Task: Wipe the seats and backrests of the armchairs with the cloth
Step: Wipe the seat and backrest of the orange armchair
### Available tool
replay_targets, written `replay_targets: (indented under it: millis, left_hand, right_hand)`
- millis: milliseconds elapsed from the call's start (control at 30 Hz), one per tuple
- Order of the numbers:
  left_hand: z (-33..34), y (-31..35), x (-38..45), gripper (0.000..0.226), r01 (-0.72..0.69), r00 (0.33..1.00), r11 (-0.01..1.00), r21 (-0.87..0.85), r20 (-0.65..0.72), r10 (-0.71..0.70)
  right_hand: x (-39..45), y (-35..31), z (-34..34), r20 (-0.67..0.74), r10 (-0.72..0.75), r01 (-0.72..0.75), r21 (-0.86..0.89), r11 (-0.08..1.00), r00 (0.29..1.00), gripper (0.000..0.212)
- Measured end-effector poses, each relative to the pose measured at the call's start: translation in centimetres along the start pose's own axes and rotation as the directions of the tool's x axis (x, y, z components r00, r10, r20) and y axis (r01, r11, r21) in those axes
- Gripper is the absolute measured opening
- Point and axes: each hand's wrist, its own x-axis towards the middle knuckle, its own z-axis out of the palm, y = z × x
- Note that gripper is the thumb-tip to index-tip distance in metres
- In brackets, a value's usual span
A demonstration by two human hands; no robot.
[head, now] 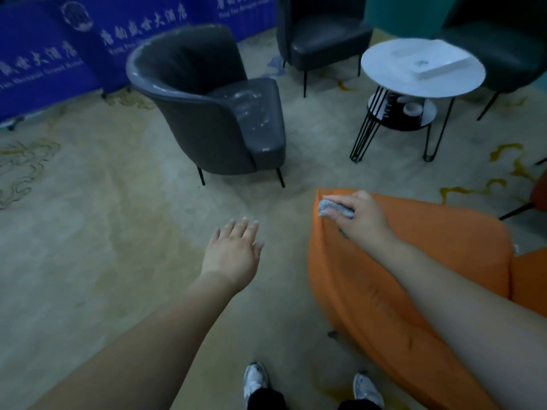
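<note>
here, head view: the right hand presses a small grey cloth, bunched under curled fingers, against the top edge of the backrest of an orange armchair at near right; the thumb side is hidden, so the exact pinch cannot be told, but the fingers plainly close over the wad. the left hand hangs over the carpet at near centre, fingers straight and slightly spread, holding nothing and touching nothing. the cloth reads as light, soft and easily crumpled; it should conform to the curved upholstery and is best kept balled in the palm with the fingertips bearing down, since a loose corner would drag. its long axis, as bunched, runs roughly left to right along the backrest rim, with the free end pointing left, past the fingertips. the orange armchair's backrest curves from far left to near right, its seat largely out of frame at right. a grey armchair stands farther off at centre left, its seat facing right and showing pale smears; a second dark armchair stands at far centre. a round white side table on black wire legs stands at far right, and blue banners line the far left wall. two shoes show at the near edge.
</note>
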Motion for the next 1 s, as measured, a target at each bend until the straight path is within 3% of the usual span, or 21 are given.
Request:
replay_targets:
  millis: [267,533,1000]
  left_hand:
    - [-2.0,-8.2,1.3,0.056,-0.093,0.996,0.994,0.054,0.010,0.093]
    - [-1.6,-9.8,6.4,0.056,-0.160,0.987,0.986,0.045,0.044,0.158]
    - [-4.2,-11.2,21.3,0.056,-0.171,0.984,0.981,0.094,0.058,0.166]
  right_hand:
    - [1.7,-4.8,6.9,-0.026,0.028,-0.031,-0.103,0.994,0.999,0.060]
    - [4.8,-3.2,8.4,-0.095,0.159,-0.168,-0.102,0.980,0.983,0.052]
    - [17.9,-1.5,8.0,-0.020,0.216,-0.217,-0.083,0.973,0.976,0.048]
